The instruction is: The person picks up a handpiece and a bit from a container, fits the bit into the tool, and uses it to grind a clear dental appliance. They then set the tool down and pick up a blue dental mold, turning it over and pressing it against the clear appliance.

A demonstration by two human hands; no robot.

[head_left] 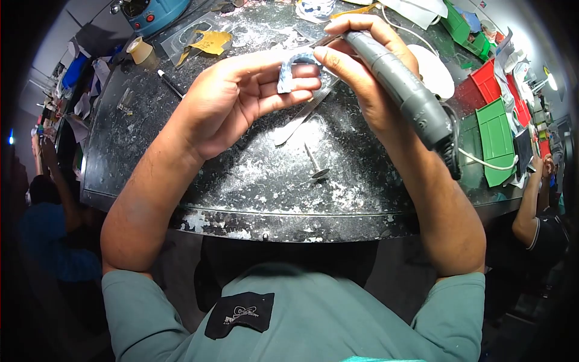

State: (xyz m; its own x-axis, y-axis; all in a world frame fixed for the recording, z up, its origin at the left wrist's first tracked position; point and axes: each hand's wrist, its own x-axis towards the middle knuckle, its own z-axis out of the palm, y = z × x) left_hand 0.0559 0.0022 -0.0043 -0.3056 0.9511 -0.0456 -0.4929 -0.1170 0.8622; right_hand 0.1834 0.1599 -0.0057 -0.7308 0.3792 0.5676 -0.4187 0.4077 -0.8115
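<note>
My left hand (223, 105) is closed by the thumb and fingertips on a small blue-grey arch-shaped piece (285, 78), its palm turned up. My right hand (371, 75) grips a thick dark grey rotary handpiece (403, 87), whose tip end points toward the piece. Right thumb and fingertips come right up to the arch's edge, and they hide the handpiece's working tip. Below the hands lie a flat metal blade-like tool (295, 128) and a small disc bit on a thin shank (316, 163).
White dust covers the black table (259, 187). A dark pen (170, 83), yellow scrap (212, 43) and tape roll (140, 50) lie left, near a blue machine (161, 15). Green (496, 142) and red bins (484, 81) stand right, beside a white cable (482, 161). People sit at both sides.
</note>
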